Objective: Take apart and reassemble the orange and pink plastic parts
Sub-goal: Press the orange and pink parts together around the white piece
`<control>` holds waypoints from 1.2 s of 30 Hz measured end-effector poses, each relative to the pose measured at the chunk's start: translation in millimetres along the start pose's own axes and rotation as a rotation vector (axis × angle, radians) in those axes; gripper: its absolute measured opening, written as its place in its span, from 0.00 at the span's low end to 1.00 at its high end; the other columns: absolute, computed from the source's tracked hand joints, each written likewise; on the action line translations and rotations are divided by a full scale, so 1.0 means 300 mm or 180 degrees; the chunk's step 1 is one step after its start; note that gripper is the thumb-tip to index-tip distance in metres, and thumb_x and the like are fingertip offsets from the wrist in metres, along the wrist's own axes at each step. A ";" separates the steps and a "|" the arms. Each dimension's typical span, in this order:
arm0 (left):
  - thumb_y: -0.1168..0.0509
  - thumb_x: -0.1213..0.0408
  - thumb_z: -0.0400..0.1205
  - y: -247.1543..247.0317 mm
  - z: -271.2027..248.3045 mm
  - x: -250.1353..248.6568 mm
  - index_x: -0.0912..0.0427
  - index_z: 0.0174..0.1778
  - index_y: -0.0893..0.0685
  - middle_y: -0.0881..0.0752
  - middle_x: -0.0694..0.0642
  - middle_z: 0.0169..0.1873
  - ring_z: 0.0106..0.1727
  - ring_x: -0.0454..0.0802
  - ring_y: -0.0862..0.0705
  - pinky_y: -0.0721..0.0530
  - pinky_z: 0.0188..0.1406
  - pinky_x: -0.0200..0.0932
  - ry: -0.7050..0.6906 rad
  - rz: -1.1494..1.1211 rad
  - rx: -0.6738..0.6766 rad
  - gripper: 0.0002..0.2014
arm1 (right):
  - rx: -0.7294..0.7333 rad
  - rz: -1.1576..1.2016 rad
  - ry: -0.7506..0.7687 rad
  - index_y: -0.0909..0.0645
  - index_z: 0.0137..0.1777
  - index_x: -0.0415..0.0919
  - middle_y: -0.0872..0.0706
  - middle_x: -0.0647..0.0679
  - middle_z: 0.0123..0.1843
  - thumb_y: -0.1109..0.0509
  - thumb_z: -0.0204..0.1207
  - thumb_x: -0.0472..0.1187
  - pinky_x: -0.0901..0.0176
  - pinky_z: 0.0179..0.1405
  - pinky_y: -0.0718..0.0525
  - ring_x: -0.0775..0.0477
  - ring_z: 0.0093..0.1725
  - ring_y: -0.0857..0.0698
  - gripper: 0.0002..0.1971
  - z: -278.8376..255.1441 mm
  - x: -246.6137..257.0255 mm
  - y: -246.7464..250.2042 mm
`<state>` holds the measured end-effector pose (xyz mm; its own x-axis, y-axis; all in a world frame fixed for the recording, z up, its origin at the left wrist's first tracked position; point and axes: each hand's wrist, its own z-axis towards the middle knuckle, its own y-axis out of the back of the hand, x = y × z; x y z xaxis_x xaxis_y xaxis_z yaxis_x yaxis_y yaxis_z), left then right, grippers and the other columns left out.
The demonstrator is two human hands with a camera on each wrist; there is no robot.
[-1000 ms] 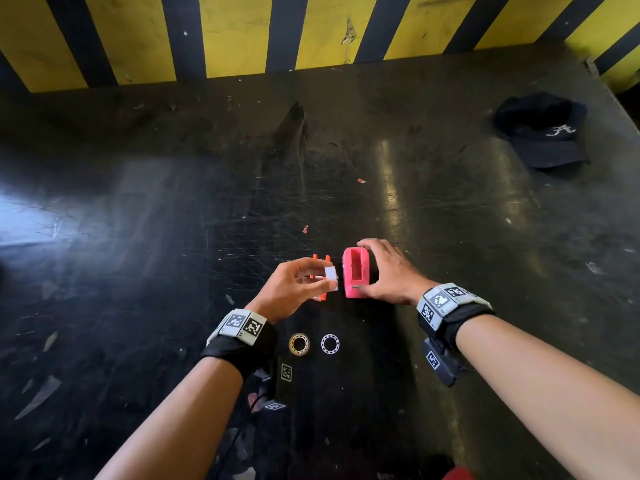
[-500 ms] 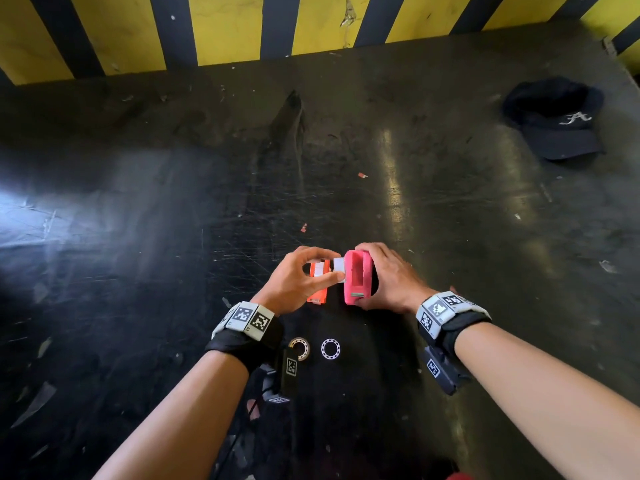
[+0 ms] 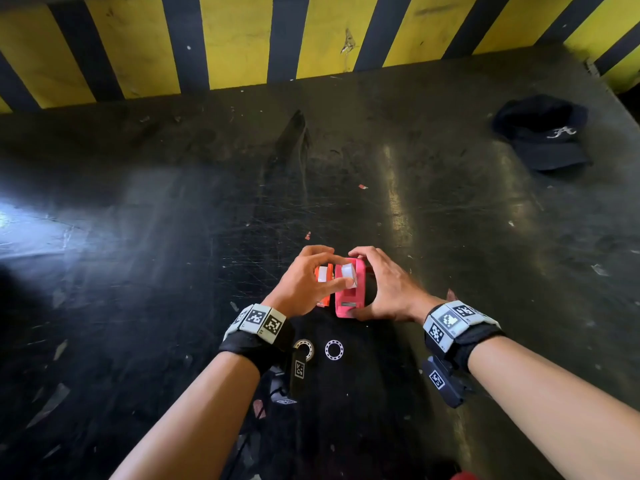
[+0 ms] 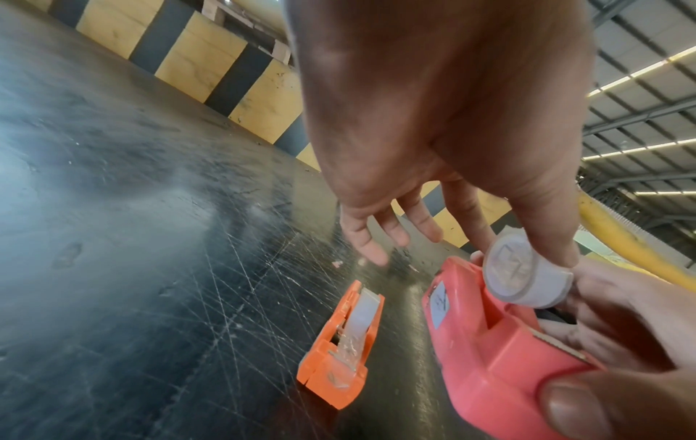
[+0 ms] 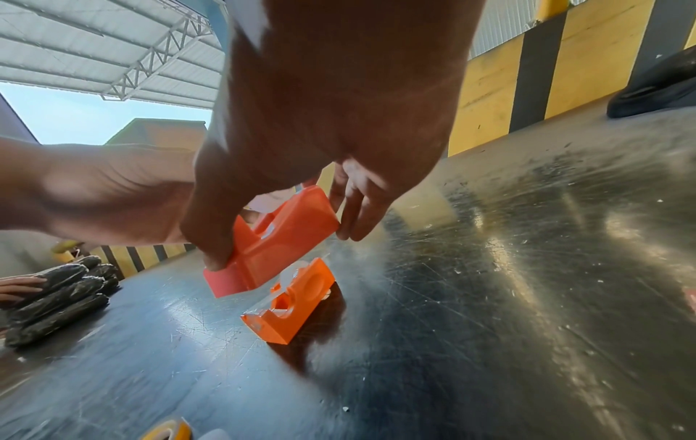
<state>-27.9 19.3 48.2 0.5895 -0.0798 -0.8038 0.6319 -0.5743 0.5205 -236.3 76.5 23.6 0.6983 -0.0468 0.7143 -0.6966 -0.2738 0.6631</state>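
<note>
Seen from the head view, a white tape roll [image 3: 347, 271] is pinched by the left hand [image 3: 304, 285] over the pink dispenser [image 3: 350, 296], which is gripped by the right hand [image 3: 388, 292] near the counter's [image 3: 138, 237] front edge. In the left wrist view, the orange dispenser [image 4: 339, 351] is left lying just beside it. In the right wrist view, the pink dispenser is held slightly above the counter.

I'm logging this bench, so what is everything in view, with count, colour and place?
Pink plastic tape dispenser: one, pink, table centre, gripped by the right hand.
Orange plastic tape dispenser: one, orange, on the table left of the pink one, loaded with a white roll.
White tape roll: one, white, pinched over the pink dispenser's slot.
Metal bearing rings: two, silvery, on the table near the wrists.
Dark cap: one, far right.
Black scratched table: one.
Left hand: pinching the roll.
Right hand: holding the pink dispenser.
</note>
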 end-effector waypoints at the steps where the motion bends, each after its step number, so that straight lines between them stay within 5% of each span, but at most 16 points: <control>1: 0.19 0.52 0.77 0.001 -0.006 -0.002 0.44 0.65 0.10 0.24 0.48 0.75 0.74 0.48 0.21 0.17 0.72 0.52 -0.0019 0.0054 -0.0036 0.20 | -0.0008 -0.0005 0.0011 0.36 0.79 0.56 0.26 0.54 0.72 0.10 0.53 0.61 0.59 0.62 0.23 0.53 0.66 0.21 0.55 -0.004 0.005 0.001; 10: 0.19 0.58 0.76 -0.015 -0.032 0.001 0.50 0.70 0.12 0.25 0.53 0.75 0.78 0.55 0.27 0.23 0.78 0.56 -0.0190 0.0576 -0.0140 0.25 | -0.0051 0.0023 0.0108 0.34 0.71 0.56 0.22 0.56 0.68 0.09 0.52 0.60 0.62 0.57 0.24 0.54 0.63 0.19 0.50 -0.020 0.049 0.007; 14: 0.16 0.58 0.73 -0.022 -0.030 0.010 0.48 0.69 0.18 0.22 0.49 0.68 0.69 0.48 0.18 0.12 0.64 0.50 -0.0207 0.0162 -0.0374 0.28 | -0.0033 0.0004 0.0094 0.33 0.65 0.58 0.21 0.56 0.63 0.10 0.51 0.64 0.58 0.56 0.20 0.53 0.60 0.17 0.46 -0.018 0.048 0.010; 18: 0.16 0.56 0.73 -0.019 -0.030 0.013 0.47 0.67 0.19 0.19 0.48 0.65 0.63 0.44 0.15 0.17 0.51 0.33 -0.0166 0.0060 -0.0439 0.28 | -0.0042 0.0077 0.0112 0.29 0.63 0.58 0.20 0.55 0.60 0.11 0.50 0.64 0.57 0.58 0.16 0.54 0.59 0.16 0.43 -0.017 0.044 0.009; 24: 0.20 0.56 0.78 0.007 -0.034 0.016 0.48 0.61 0.15 0.18 0.48 0.64 0.65 0.44 0.14 0.12 0.57 0.42 -0.0188 0.0094 -0.0412 0.18 | -0.0042 0.0167 0.0170 0.30 0.66 0.56 0.19 0.55 0.64 0.09 0.51 0.61 0.59 0.60 0.17 0.53 0.61 0.16 0.46 -0.011 0.059 0.011; 27: 0.24 0.60 0.82 0.031 -0.031 0.012 0.51 0.58 0.10 0.18 0.47 0.63 0.64 0.45 0.14 0.17 0.57 0.37 -0.0356 0.0334 -0.0451 0.09 | -0.0036 0.0186 0.0244 0.33 0.68 0.56 0.20 0.56 0.66 0.09 0.51 0.60 0.58 0.65 0.18 0.53 0.64 0.16 0.48 -0.013 0.065 0.012; 32: 0.23 0.56 0.81 0.062 -0.006 -0.013 0.47 0.59 0.07 0.18 0.49 0.67 0.67 0.47 0.17 0.19 0.67 0.43 -0.0420 0.0870 -0.0243 0.11 | 0.0027 0.0152 0.0192 0.36 0.73 0.55 0.22 0.55 0.71 0.08 0.52 0.57 0.63 0.66 0.25 0.54 0.68 0.19 0.52 -0.016 0.067 0.013; 36: 0.25 0.56 0.82 0.069 0.013 -0.044 0.51 0.59 0.05 0.17 0.52 0.68 0.66 0.48 0.17 0.24 0.62 0.38 -0.0466 0.1191 -0.0161 0.11 | 0.0093 0.0121 0.0165 0.37 0.74 0.56 0.23 0.55 0.73 0.08 0.52 0.57 0.61 0.66 0.25 0.53 0.69 0.21 0.53 -0.013 0.068 0.012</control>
<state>-24.5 5.2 68.6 0.7080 -0.3931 -0.5867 0.4133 -0.4430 0.7956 -225.3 78.3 41.4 0.6614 -0.0081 0.7500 -0.7169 -0.3007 0.6289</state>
